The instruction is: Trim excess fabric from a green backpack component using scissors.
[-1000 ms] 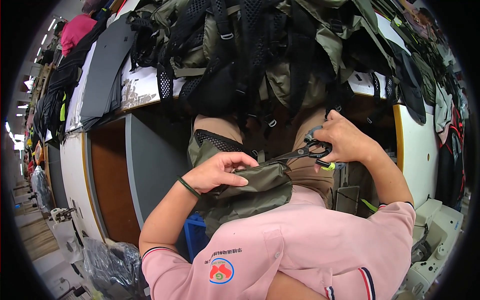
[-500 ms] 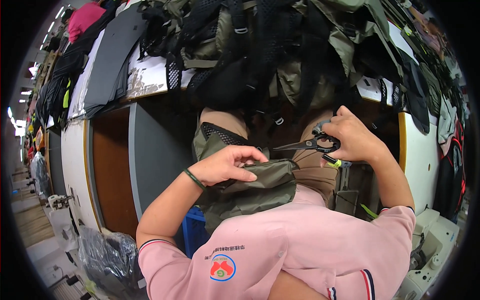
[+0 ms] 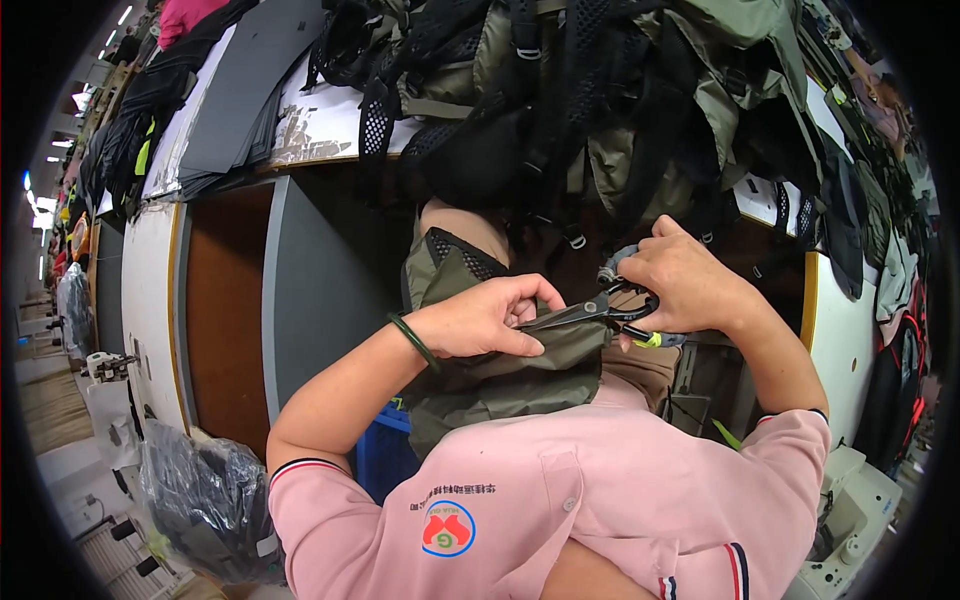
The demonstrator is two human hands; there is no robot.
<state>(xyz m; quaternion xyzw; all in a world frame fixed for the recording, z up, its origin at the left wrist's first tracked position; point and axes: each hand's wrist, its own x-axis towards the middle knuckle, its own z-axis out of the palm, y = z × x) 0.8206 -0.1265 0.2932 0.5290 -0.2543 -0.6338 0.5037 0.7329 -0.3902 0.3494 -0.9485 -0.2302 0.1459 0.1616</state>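
On my lap lies an olive-green fabric piece point(image 3: 500, 380) with a black mesh patch near its upper left corner. My left hand point(image 3: 485, 318) pinches its upper edge between thumb and fingers. My right hand point(image 3: 685, 275) grips the black-handled scissors point(image 3: 590, 312), fingers through the loops. Their blades lie along the fabric's edge, tips close to my left fingers. Whether the blades are cutting cannot be made out. A small yellow-green and black item point(image 3: 655, 340) shows just under my right hand.
Black and olive backpacks point(image 3: 560, 110) with straps are heaped on the table ahead, some straps hanging over its edge. Grey flat panels point(image 3: 235, 95) lie at the left. A blue bin point(image 3: 388, 455) stands beside my left elbow, a white sewing machine point(image 3: 850, 530) at lower right.
My right hand has moved left with the scissors, bringing the blades from beside the fabric onto its upper edge. My left hand still pinches the fabric, slightly shifted.
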